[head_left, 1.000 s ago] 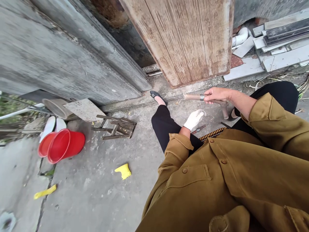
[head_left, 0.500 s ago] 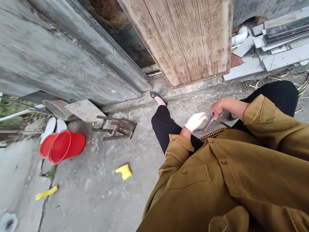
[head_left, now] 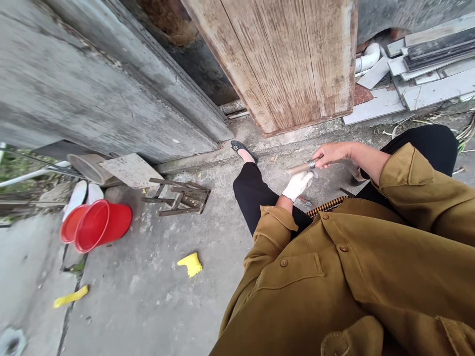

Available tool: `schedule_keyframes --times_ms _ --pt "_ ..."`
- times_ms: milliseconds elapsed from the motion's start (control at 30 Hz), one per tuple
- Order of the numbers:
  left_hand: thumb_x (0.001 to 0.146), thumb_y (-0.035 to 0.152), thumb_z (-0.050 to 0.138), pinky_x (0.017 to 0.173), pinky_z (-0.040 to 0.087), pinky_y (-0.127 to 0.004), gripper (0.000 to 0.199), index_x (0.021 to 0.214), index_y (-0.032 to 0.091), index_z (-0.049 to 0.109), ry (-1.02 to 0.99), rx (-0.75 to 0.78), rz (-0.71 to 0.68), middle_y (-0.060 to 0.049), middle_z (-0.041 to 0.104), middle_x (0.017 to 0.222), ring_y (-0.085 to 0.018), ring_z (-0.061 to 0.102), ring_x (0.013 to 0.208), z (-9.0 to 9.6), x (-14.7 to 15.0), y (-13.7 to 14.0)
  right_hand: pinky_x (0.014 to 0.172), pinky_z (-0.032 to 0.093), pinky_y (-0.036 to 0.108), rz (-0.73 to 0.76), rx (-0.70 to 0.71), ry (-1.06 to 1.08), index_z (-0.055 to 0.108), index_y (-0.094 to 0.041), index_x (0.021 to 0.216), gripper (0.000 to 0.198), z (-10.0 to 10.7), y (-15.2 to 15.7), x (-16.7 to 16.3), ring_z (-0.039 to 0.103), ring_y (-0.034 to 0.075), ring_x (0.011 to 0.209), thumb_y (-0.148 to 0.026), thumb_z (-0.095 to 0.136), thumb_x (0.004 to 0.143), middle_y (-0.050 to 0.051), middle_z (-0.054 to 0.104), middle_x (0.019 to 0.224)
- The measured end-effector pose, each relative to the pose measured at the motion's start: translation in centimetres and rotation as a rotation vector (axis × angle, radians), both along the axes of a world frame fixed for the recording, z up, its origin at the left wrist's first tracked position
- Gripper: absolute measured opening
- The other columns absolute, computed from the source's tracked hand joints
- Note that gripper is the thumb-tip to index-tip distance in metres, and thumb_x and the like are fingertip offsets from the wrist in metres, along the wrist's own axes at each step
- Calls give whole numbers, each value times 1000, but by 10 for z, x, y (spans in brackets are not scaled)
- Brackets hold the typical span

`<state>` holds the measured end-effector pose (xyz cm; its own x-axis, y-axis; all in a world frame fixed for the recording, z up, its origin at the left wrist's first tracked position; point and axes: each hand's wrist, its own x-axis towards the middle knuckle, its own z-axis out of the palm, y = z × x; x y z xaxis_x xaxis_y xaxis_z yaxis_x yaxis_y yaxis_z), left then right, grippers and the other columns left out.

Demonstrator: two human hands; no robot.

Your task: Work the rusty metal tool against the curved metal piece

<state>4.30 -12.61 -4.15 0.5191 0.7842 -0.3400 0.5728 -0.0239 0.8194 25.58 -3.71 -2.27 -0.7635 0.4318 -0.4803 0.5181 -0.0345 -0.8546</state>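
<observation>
My left hand [head_left: 296, 186], in a white glove, is closed just below a brownish rod-like tool [head_left: 300, 168]. What its fingers hold, if anything, is hidden; a greyish blur shows at their tips. Bare, my right hand [head_left: 331, 154] wraps around the tool beside its silvery band. The tool's free end points left, passes above the gloved fingers and is blurred. Its exact kind cannot be made out. Below the glove lies a thin reddish piece with a grey end [head_left: 307, 202], partly hidden by my leg and hand.
A wooden panel [head_left: 282, 64] leans ahead, with stacked tiles [head_left: 426, 89] and a white pipe [head_left: 369, 57] to its right. Leftward stand a small wooden stool [head_left: 183, 195] and red buckets [head_left: 104, 225]. Yellow pieces [head_left: 191, 264] lie on the concrete. My foot [head_left: 243, 150] is near the step.
My right hand has risen slightly and turned the tool from pointing down-left to nearly level, pointing left. My left hand has shifted slightly down and left.
</observation>
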Motion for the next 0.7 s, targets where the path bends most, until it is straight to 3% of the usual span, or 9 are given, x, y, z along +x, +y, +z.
schedule_keyframes --times_ms 133,200,267,333,400,467,567,633,700 --pt "103 54 33 81 46 -43 48 111 21 67 -4 -13 -20 -11 72 90 -26 61 90 -7 4 -4 71 48 27 -339 64 -56 66 -15 102 31 -5 1 -6 57 13 72 -42 57 91 8 68 90" --pt "102 50 36 81 46 -42 44 108 21 68 -3 -7 -47 -10 72 89 -26 61 90 -9 8 -5 71 48 28 -381 146 -188 67 -14 107 32 -6 2 -9 60 16 75 -40 56 92 9 69 92" --pt "101 48 40 82 47 -42 38 104 23 69 5 12 -87 -10 72 88 -26 60 90 -11 11 -5 70 47 30 -287 277 -387 70 -16 106 32 -7 1 -13 62 20 80 -42 60 89 10 69 94" --pt "100 45 44 85 47 -42 33 101 24 70 18 42 -119 -9 72 89 -26 60 92 -13 11 -5 69 45 31 -94 411 -564 73 -16 100 31 -10 -2 -17 63 24 85 -41 67 83 12 70 96" --pt "99 43 46 88 46 -43 30 99 25 70 34 66 -130 -8 73 93 -26 60 94 -14 10 -3 67 43 32 113 452 -638 74 -16 93 26 -17 -6 -20 63 25 83 -36 72 78 12 70 91" --pt "99 42 46 90 46 -44 30 98 25 70 46 79 -123 -8 73 96 -27 60 96 -14 7 -1 65 42 30 298 323 -620 74 -16 88 23 -24 -11 -21 61 21 73 -34 75 74 7 67 77" --pt "99 43 46 90 46 -46 31 100 24 71 40 71 -119 -9 74 100 -28 60 99 -12 3 2 64 42 28 478 -10 -482 72 -16 88 33 -26 -13 -17 56 15 64 -43 78 70 0 60 64" --pt "99 45 47 89 46 -46 33 104 23 71 31 62 -114 -9 74 103 -29 60 100 -10 1 3 66 43 28 492 -146 -342 71 -14 90 45 -20 -11 -12 55 14 65 -51 80 65 -1 60 67" --pt "99 46 46 87 47 -46 34 107 23 71 50 78 -111 -10 74 105 -29 61 100 -9 0 3 67 42 27 428 -183 -210 69 -13 94 54 -10 -7 -6 55 13 67 -57 80 63 0 62 73"
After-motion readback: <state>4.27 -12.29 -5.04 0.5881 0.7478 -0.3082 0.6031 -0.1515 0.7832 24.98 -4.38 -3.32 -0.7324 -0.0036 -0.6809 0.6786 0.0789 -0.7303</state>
